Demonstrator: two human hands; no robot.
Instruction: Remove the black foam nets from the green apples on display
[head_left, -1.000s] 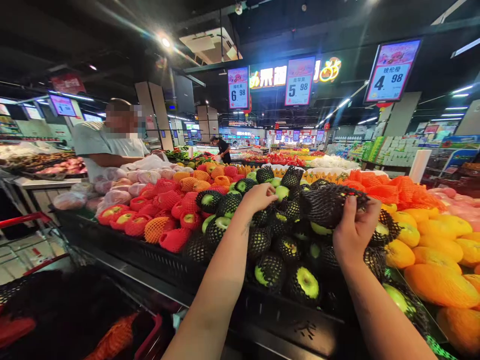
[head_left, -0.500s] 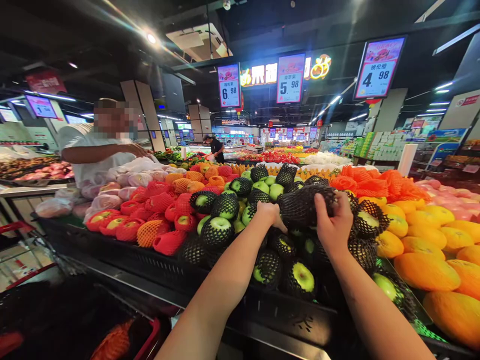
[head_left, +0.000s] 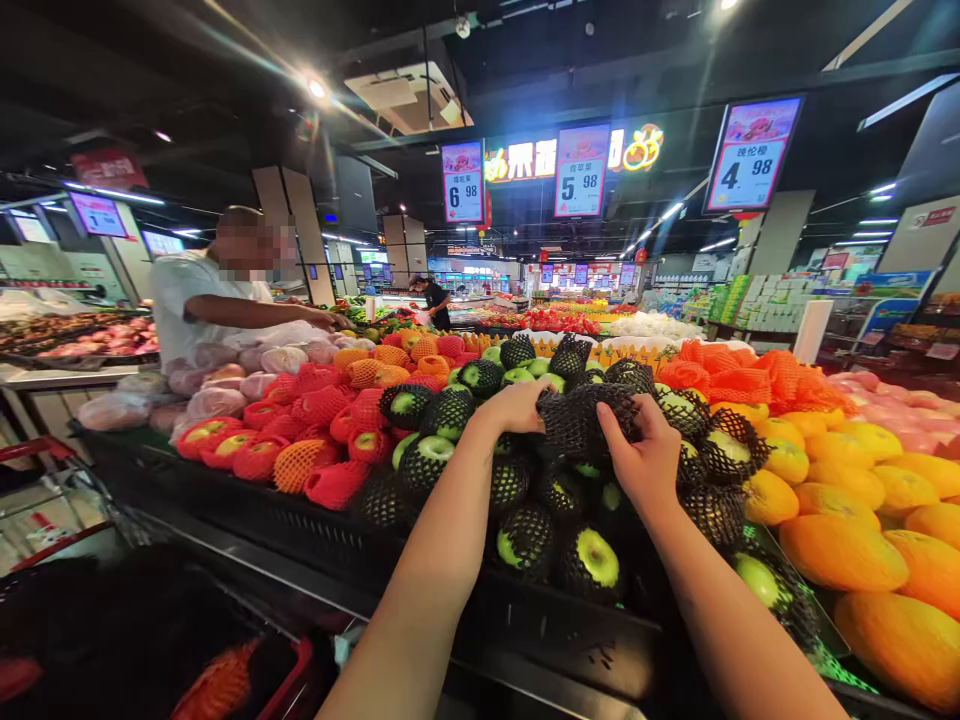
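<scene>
A black foam net sleeve is stretched between my hands, above a heap of green apples. My left hand is closed on its left end, with the fingertips partly hidden behind the netting. On the other end, my right hand is closed, thumb in front and fingers behind. Whether the sleeve holds an apple cannot be made out. Just below lie green apples in black nets, among them one green apple at the front with its top showing.
Red-netted apples lie to the left and oranges to the right. A black crate edge runs along the front. A shopping cart stands at lower left. Across the display at left, a person in a white shirt reaches over produce.
My left hand has risen from among the apples to the sleeve's left end. My right hand has shifted left with the sleeve, which now looks shorter. The person at left has lowered their arms.
</scene>
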